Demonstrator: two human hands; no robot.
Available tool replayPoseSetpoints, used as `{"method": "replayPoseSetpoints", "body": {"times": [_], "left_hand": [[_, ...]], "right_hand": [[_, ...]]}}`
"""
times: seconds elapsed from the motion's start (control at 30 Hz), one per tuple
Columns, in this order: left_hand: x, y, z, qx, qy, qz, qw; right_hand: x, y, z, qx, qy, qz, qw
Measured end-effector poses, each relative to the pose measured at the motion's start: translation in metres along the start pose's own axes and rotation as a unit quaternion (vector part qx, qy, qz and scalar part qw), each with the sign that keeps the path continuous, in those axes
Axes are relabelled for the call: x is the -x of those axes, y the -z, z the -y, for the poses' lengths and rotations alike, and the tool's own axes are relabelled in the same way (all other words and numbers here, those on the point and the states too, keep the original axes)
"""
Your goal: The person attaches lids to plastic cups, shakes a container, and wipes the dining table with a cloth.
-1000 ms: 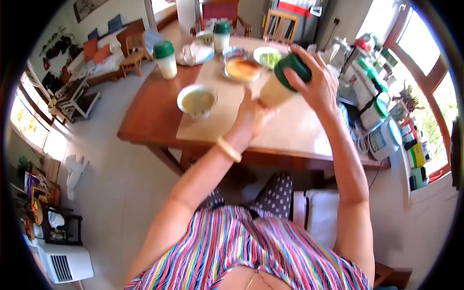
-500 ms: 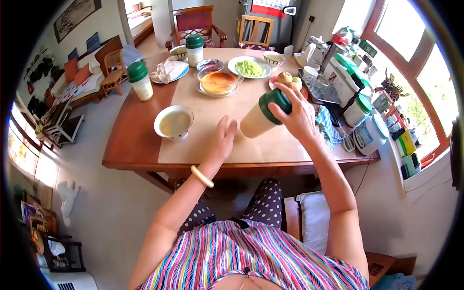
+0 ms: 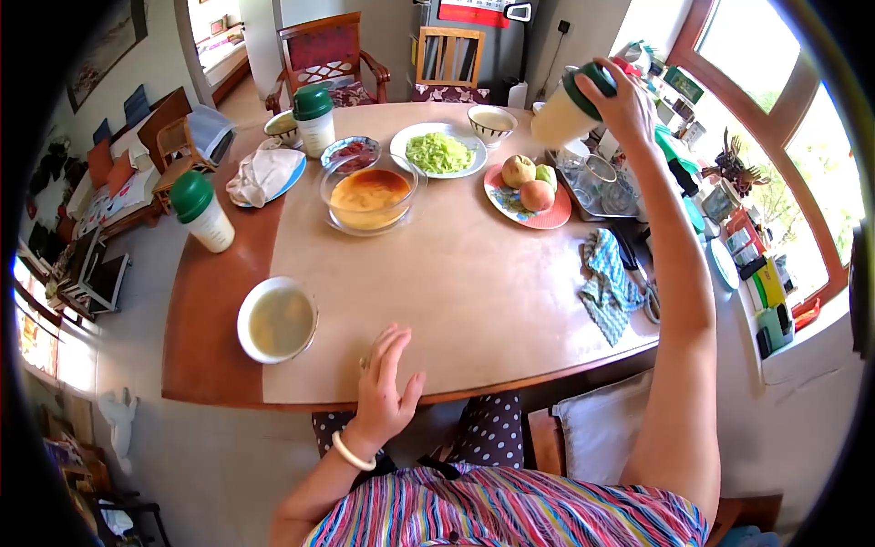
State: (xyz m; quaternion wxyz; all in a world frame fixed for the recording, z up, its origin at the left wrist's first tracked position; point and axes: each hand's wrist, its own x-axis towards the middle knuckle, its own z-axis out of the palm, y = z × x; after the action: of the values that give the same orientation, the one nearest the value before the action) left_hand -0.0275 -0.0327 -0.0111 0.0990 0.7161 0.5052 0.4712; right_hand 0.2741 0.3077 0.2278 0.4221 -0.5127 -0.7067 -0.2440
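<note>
High over the table's far right side, my right hand (image 3: pixel 627 105) grips a shaker bottle (image 3: pixel 563 117) by its dark green lid. The bottle tilts, with a pale cream body. My left hand (image 3: pixel 387 387) hovers at the near table edge, fingers stretched and holding nothing. Left of it is a white bowl of cloudy soup (image 3: pixel 281 321). Two similar green-lidded bottles stand at the left, one nearer (image 3: pixel 202 211) and one farther (image 3: pixel 315 123). In the middle, a glass dish (image 3: pixel 374 193) holds something round, orange-yellow and browned.
A plate of shredded green vegetable (image 3: pixel 439 150) and a small bowl (image 3: pixel 492 125) sit at the back. Fruit lies on a pink plate (image 3: pixel 547 216). A checked cloth (image 3: pixel 609 283), scissors (image 3: pixel 649 296) and a tray of glasses (image 3: pixel 606 187) line the right side.
My right hand has carried the bottle up, away and to the right, uncovering the fruit plate. My left hand has drawn back toward the table edge. The view has shifted.
</note>
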Motion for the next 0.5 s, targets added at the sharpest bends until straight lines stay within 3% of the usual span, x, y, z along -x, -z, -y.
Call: {"method": "replayPoseSetpoints", "body": {"times": [0.07,0.37,0.5], "left_hand": [[-0.003,0.002,-0.003,-0.008,0.008,0.013,1.0],[-0.008,-0.003,-0.003,-0.057,0.012,0.033,0.998],[-0.012,-0.007,-0.006,-0.08,0.011,0.048,0.996]], "right_hand": [[-0.026,-0.044,-0.021,0.069,-0.033,0.009,0.997],[-0.048,-0.216,-0.092,0.088,-0.066,0.112,0.988],[-0.042,-0.233,-0.089,0.113,-0.091,0.239,0.96]]}}
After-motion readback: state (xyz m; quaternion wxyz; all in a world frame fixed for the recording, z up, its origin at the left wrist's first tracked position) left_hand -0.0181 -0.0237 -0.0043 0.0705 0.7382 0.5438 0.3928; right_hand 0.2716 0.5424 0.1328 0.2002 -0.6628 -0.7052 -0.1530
